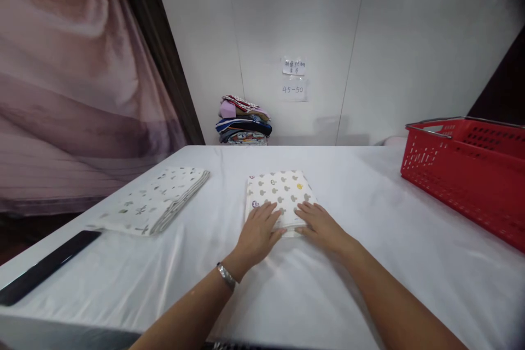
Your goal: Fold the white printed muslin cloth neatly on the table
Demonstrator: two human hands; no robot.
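While on folded cloth (279,186) by its near edge, left hand (255,236) and right hand (326,229) flat, grip unclosed, wide tabletop (361,191) around.

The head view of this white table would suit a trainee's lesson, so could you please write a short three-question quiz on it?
1. Which wrist bears the silvery band?
2. True or false: the red basket stands on the left side.
3. The left hand and right hand rest on:
A) the red basket
B) the folded cloth in the middle
C) the stacked fabrics by the wall

Key: 1. The left. 2. False; the red basket stands on the right. 3. B.
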